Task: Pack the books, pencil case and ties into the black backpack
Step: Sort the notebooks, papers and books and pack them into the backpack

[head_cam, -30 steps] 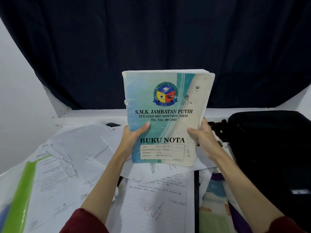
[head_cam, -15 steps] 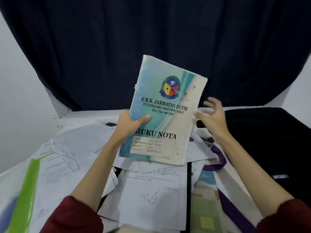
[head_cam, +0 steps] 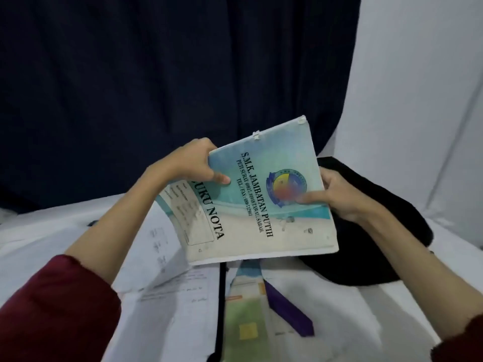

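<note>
The black backpack (head_cam: 366, 231) lies at right on the paper-strewn table (head_cam: 392, 296). Over its near edge hangs a worn teal-and-cream notebook (head_cam: 261, 205), turned sideways, long axis left-right, top toward the backpack. The left hand (head_cam: 193, 163) and right hand (head_cam: 337, 194) each pinch an end.

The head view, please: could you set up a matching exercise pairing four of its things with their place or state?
Things:
1. notebook
2. backpack
3. tie
4. left hand

Places or states:
A. lying flat on the papers, purple
B. held in the air, turned sideways
C. black, on the right behind the notebook
D. grip on the notebook's left corner

Pairs: 1-B, 2-C, 3-A, 4-D
</note>
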